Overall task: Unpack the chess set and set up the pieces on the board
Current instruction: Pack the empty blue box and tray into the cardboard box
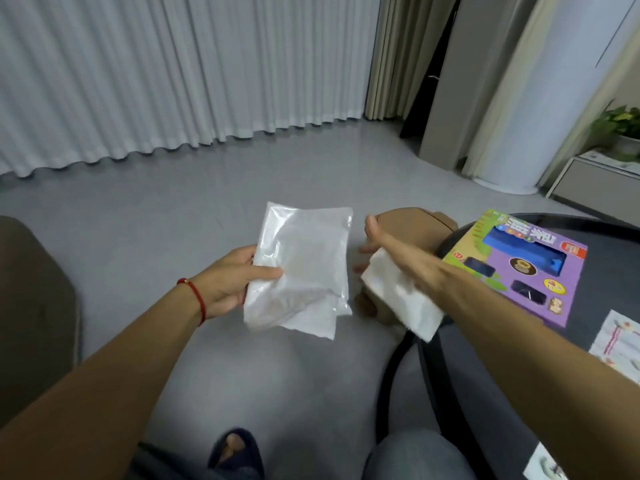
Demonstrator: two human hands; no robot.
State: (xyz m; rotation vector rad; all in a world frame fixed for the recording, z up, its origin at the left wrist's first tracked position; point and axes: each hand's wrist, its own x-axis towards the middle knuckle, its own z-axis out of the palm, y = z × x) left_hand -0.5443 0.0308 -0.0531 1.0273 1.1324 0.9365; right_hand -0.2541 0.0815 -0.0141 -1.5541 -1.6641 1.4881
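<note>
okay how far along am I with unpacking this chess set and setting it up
Early. Done: the purple box lies on the dark table. In hand: your left hand grips a clear plastic bag; your right hand holds white folded paper. Left: no board or pieces visibly set up.

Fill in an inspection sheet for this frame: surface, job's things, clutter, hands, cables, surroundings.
Surface: dark round table at right, partly in view.
Job's things: game box on the table; clear plastic bag and white folded sheet held over the floor; no board or pieces seen.
Clutter: printed papers on the table.
Hands: left hand grips the bag; right hand holds the sheet, blurred.
Cables: nothing seen.
Surroundings: white curtains, grey floor, potted plant, brown bin.
</note>
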